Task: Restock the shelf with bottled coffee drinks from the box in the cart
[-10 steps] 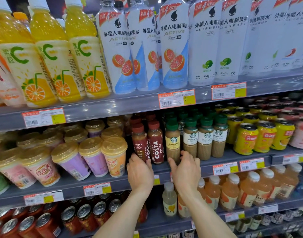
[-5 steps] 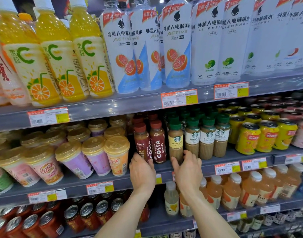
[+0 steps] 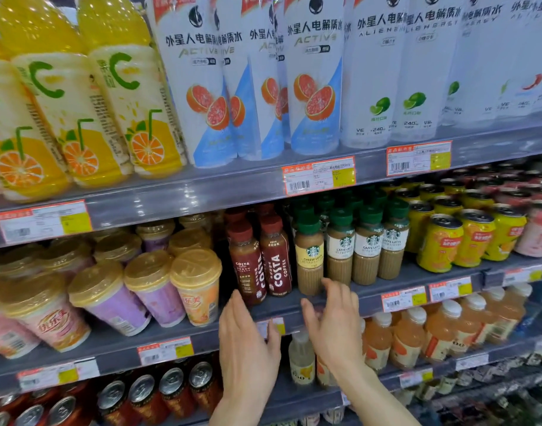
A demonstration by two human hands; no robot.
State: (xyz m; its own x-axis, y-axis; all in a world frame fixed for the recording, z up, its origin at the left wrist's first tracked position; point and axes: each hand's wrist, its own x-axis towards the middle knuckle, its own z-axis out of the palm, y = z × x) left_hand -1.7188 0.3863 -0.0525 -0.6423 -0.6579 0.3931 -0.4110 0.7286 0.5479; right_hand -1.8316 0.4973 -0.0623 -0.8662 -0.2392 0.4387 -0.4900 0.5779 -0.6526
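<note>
On the middle shelf (image 3: 368, 292), head view: two red-capped Costa coffee bottles (image 3: 276, 262) stand upright side by side at the front edge. At their 3 o'clock, just beside them, stands a Starbucks cheese latte bottle (image 3: 309, 259), then three caffe latte bottles (image 3: 368, 250) in a row, with more green caps behind.

Left hand (image 3: 248, 342): fingers straight and together, holding nothing, fingertips at 6 o'clock of the left Costa bottle's base; contact cannot be told.

Right hand (image 3: 334, 327): fingers relaxed, holding nothing, fingertips at 5 o'clock of the cheese latte bottle's base; contact cannot be told.

Lidded cups (image 3: 196, 287) sit at 9 o'clock of the Costa bottles, and yellow cans (image 3: 442, 244) at 3 o'clock of the lattes
</note>
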